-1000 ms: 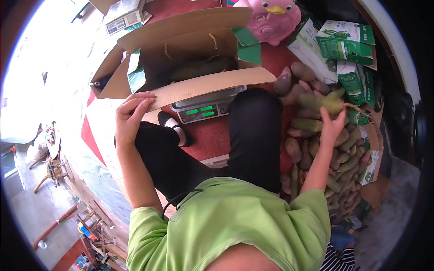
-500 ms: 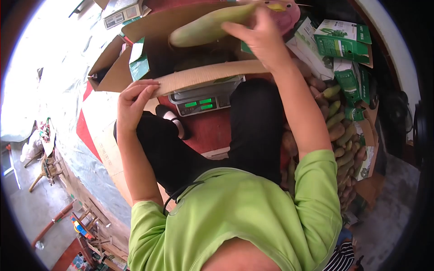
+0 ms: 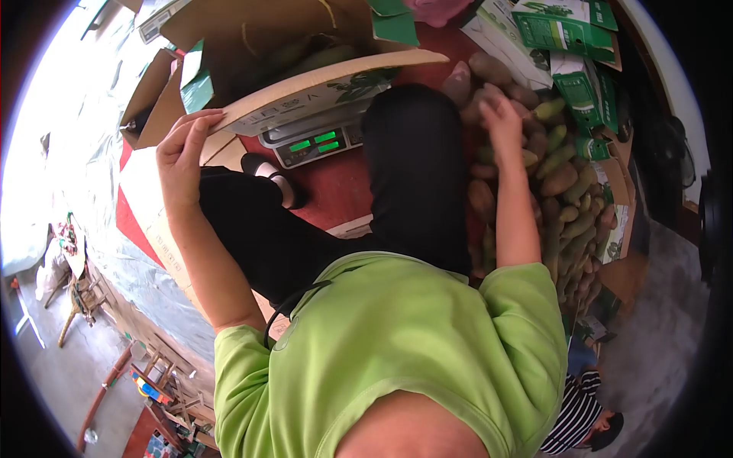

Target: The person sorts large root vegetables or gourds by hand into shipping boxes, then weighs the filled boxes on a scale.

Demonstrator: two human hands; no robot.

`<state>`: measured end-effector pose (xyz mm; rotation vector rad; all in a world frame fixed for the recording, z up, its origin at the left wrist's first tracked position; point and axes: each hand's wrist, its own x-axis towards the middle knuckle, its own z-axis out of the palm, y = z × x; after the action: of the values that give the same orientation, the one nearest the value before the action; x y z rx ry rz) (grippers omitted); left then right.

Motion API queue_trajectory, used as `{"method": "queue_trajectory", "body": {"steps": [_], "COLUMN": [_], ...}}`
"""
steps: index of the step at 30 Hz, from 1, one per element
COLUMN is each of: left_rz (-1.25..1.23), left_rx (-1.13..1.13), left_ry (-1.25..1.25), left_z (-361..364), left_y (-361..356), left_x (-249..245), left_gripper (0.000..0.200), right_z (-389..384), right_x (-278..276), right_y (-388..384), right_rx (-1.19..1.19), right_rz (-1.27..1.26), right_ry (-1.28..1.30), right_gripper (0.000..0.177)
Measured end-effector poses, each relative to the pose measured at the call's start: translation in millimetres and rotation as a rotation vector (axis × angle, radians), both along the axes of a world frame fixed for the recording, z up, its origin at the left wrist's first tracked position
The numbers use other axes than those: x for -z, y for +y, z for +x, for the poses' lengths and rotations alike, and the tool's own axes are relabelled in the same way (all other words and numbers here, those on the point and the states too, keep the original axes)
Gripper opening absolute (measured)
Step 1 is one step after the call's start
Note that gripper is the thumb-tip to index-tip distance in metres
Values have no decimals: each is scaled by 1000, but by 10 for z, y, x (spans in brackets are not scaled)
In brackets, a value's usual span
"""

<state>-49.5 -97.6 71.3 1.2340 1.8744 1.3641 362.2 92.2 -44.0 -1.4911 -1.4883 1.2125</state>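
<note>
My left hand (image 3: 185,156) pinches the near flap (image 3: 321,90) of an open cardboard box (image 3: 221,27) between thumb and fingers. Inside the box, in shadow, lie long green vegetables that look like radishes (image 3: 328,57). Over the top of a pile of green and reddish radish-like vegetables (image 3: 569,179) is my right hand (image 3: 502,126), its fingers smeared by motion; I cannot tell whether they grip anything. Under the box stands a digital scale (image 3: 309,145) with lit green displays.
Green-and-white printed cartons (image 3: 565,34) lie beyond the pile at the right. A pink object (image 3: 439,9) sits at the top edge. A person in a striped top (image 3: 576,408) is at the lower right. Wooden stools (image 3: 164,366) stand at the lower left.
My right hand has left the large pale-green vegetable over the box and moved right and down to the pile. My left hand still pinches the flap. The view has shifted.
</note>
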Motion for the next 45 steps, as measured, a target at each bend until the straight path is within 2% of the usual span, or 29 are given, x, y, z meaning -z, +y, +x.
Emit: {"method": "queue_trajectory", "body": {"steps": [3, 5, 7, 8, 10, 11, 12, 13, 14, 16, 20, 22, 29, 31, 32, 34, 38, 40, 44, 45], "left_rz": [13, 49, 52, 37, 17, 14, 35, 56, 54, 45, 22, -2, -9, -6, 0, -5, -10, -17, -12, -6], "left_rx": [-1, -98, -122, -203, -301, -294, -350, -405, -430, -448, -435, -456, -444, -441, -440, -439, -441, -438, -434, -428], "left_ry": [19, -55, -33, -54, -50, -51, -44, -37, -13, -37, -39, -18, -25, -33, -44, -37, -28, -11, -29, -44], "left_z": [4, 8, -31, -30, -81, -94, -96, -90, -76, -127, -121, -34, -7, -18, -21, -18, -30, -45, -61, -53], "left_y": [7, 14, 22, 22, 22, 28, 34, 40, 46, 39, 39, 62, 89, 96, 94, 96, 114, 108, 123, 121], "left_x": [40, 47, 87, 90, 129, 138, 144, 149, 138, 166, 168, 114, 108, 117, 119, 119, 145, 157, 156, 148], "left_gripper": [23, 26, 29, 31, 40, 40, 43, 46, 50, 52, 54, 55, 56, 57, 57, 57, 57, 58, 59, 59], "right_z": [356, 651, 687, 717, 803, 849, 819, 828, 858, 880, 903, 953, 1142, 1211, 1254, 1375, 1467, 1488, 1479, 1410], "right_x": [552, 1206, 1197, 1249, 1548, 1733, 1792, 1831, 1862, 1869, 1862, 1931, 1909, 1924, 1929, 1973, 1984, 2027, 2094, 2030], "right_y": [-425, -708, -952, -1067, -1308, -1399, -1474, -1532, -1570, -1642, -1754, -1787, -1817, -1787, -1759, -1717, -1602, -1533, -1368, -1358], "right_rx": [3, 39, 42, 48, -158, -151, -94, -34, -22, -239, -176, -172, -119, 31, 29, 128, 221, 205, 190, 386], "right_rz": [-87, -168, -457, -461, -165, -170, -293, -414, -417, -226, -332, -463, -428, -421, -424, -284, -247, -302, -460, -435], "right_ry": [-141, -43, -192, -190, -339, -340, -240, -137, -138, -364, -402, -390, -435, -449, -446, -556, -503, -309, -261, -166], "right_gripper": [29, 28, 26, 26, 25, 25, 23, 22, 22, 23, 24, 25, 24, 21, 21, 25, 28, 31, 36, 36]}}
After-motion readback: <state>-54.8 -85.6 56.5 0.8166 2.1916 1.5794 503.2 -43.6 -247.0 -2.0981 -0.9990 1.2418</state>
